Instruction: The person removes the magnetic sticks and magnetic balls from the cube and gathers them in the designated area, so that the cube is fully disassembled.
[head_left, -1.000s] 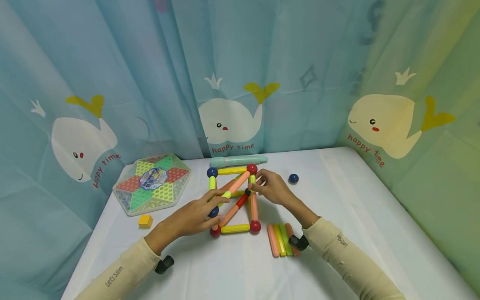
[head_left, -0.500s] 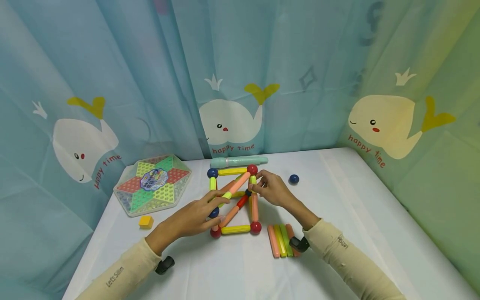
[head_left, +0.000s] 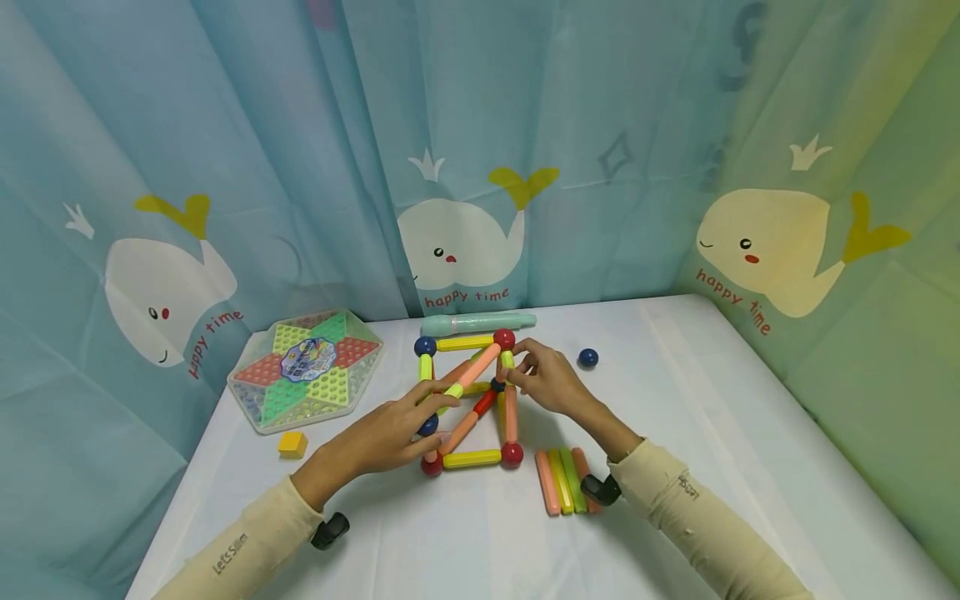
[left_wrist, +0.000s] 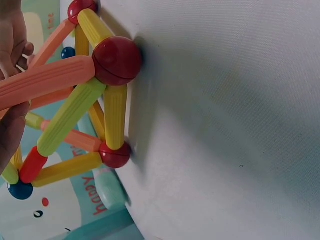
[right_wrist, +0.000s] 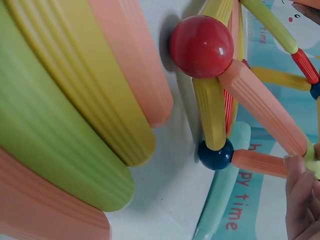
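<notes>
Barely anything has shifted since a second ago: the stick-and-ball frame [head_left: 468, 400] sits at the table's [head_left: 712, 433] centre as before. The left hand [head_left: 390, 433] still grips its seven o'clock side, fingers curled round an orange stick. The right hand [head_left: 547, 379] has edged slightly rightward, its fingers still pinching the upper joint at two o'clock. Spare sticks [head_left: 564, 481] lie at five o'clock.

Both hands working on rod-and-ball frame [head_left: 468, 400], white table [head_left: 712, 433].
Left hand [head_left: 390, 433] gripping its near-left side; right hand [head_left: 547, 379] pinching the top right.
</notes>
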